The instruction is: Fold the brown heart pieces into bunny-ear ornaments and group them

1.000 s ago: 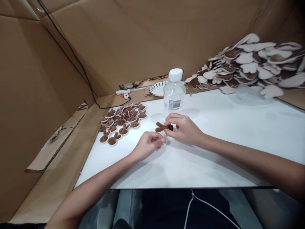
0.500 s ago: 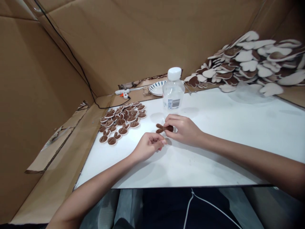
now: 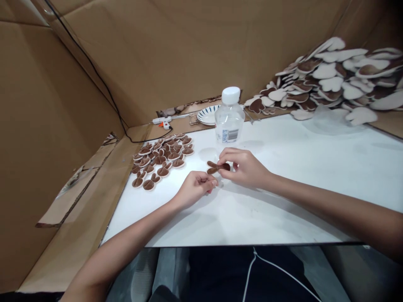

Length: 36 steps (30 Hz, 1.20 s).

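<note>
My right hand pinches a brown fuzzy bunny-shaped patch between thumb and fingers, just above the white tabletop. Its two long ears point left and its round end is partly covered by my fingers. Close by, at the lower left, my left hand is closed in a pinch near the ears. Whatever lies between its fingertips, if anything, is too small to make out. To the left lie many similar brown bunny patches with pale edges, loosely heaped and overlapping. Behind my right hand stands a clear plastic bottle with a white cap.
A white glue gun with a black cord lies at the back left. Beside it is a striped plate. A large pile of brown and white fabric pieces fills the back right. Cardboard walls enclose the table.
My left fingertips have drawn slightly left, away from the bunny patch. My right hand still pinches the patch in nearly the same place. The view has shifted a little.
</note>
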Each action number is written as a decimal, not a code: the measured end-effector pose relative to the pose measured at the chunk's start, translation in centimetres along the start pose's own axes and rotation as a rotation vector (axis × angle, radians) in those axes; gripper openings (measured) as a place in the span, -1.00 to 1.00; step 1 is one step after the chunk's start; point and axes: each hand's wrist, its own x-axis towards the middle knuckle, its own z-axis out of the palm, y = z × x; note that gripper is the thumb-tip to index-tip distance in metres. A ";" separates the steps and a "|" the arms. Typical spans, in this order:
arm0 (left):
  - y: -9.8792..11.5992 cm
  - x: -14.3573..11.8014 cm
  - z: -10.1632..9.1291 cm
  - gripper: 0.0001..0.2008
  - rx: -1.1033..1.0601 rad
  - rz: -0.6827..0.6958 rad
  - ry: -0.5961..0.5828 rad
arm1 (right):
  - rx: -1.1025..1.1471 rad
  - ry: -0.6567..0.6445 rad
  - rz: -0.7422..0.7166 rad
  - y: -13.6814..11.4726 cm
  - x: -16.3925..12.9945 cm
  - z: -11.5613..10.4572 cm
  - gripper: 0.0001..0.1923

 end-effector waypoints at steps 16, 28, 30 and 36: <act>2.1 5.2 -3.8 -0.81 0.226 0.108 -0.282 | 0.149 -0.147 0.036 0.0 0.6 -0.8 -0.85; 5.9 6.9 -4.0 -0.82 0.497 0.212 -0.351 | -0.003 -0.235 0.008 0.6 0.4 -0.7 -0.91; 6.2 6.3 -3.8 -0.82 0.557 0.213 -0.316 | -0.026 -0.242 0.022 0.5 0.3 -0.6 -0.92; 7.1 4.1 -2.3 -0.83 0.711 0.219 -0.210 | -0.064 -0.230 0.094 0.1 0.0 -0.3 -0.93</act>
